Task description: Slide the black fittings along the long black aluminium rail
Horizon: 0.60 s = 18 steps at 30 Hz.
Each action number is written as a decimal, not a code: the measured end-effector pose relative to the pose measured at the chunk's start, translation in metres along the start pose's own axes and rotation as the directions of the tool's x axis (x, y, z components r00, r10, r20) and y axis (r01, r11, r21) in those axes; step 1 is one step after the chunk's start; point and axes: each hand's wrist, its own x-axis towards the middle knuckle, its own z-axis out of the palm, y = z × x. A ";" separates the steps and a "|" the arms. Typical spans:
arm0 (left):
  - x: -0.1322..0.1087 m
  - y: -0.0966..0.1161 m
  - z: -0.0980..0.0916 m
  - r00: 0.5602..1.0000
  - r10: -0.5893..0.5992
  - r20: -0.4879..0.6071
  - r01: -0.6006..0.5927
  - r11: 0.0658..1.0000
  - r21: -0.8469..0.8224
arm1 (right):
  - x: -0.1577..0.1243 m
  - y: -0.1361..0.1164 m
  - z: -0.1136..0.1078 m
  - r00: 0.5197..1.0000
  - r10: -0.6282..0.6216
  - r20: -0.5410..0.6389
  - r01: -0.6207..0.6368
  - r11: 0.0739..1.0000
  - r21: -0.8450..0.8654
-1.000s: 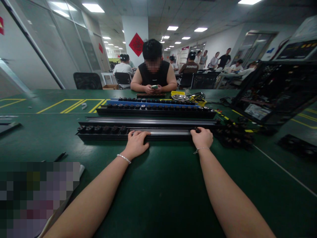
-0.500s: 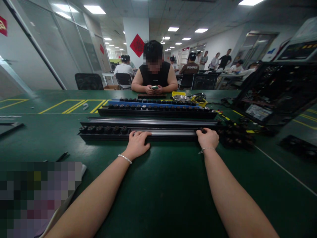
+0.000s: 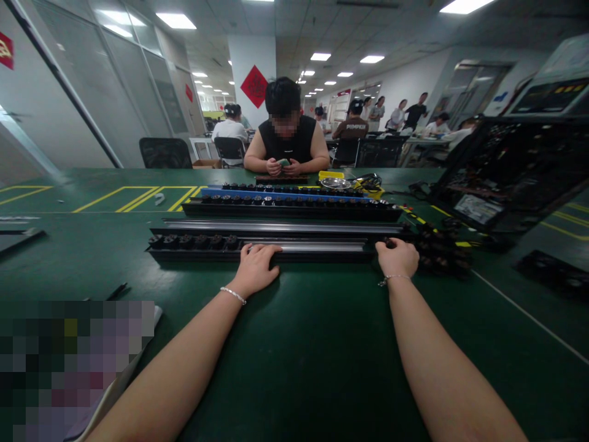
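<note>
A long black rail (image 3: pixel 317 247) with a shiny channel lies across the green table (image 3: pixel 294 344). Several round black parts (image 3: pixel 201 242) sit in a row in its left part. My left hand (image 3: pixel 257 267) rests on the rail's front edge just right of that row, fingers bent over it and thumb apart. At the rail's right end is my right hand (image 3: pixel 398 258), its fingers closed round a small black part (image 3: pixel 390 244). Right beside it is a pile of similar black parts (image 3: pixel 444 252).
Behind lie a second rail (image 3: pixel 285 226), a filled black rail (image 3: pixel 294 210) and a blue strip (image 3: pixel 280 193). A yellow tray (image 3: pixel 331 175) is further back. At the right stands an open black case (image 3: pixel 488 166). A person (image 3: pixel 288 138) sits opposite holding a phone.
My right hand has moved a little to the right with the small black part, uncovering more of the rail's right end. My left hand has stayed in place.
</note>
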 end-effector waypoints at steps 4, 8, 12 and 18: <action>-0.001 -0.001 -0.001 1.000 0.017 0.007 -0.017 1.000 0.015 | 0.007 0.018 -0.006 1.000 -0.020 0.016 0.020 0.999 -0.028; -0.001 -0.006 0.001 1.000 0.000 -0.021 0.000 1.000 0.013 | 0.018 0.040 -0.020 0.997 0.004 0.074 -0.002 1.000 -0.023; 0.000 -0.008 -0.003 0.992 -0.020 -0.121 0.021 1.000 0.007 | 0.028 0.064 -0.043 0.975 0.052 0.216 -0.035 0.996 -0.080; -0.004 -0.017 -0.018 0.830 -0.299 -0.471 0.367 0.929 0.057 | 0.036 0.097 -0.063 0.895 0.218 0.389 -0.108 0.952 -0.285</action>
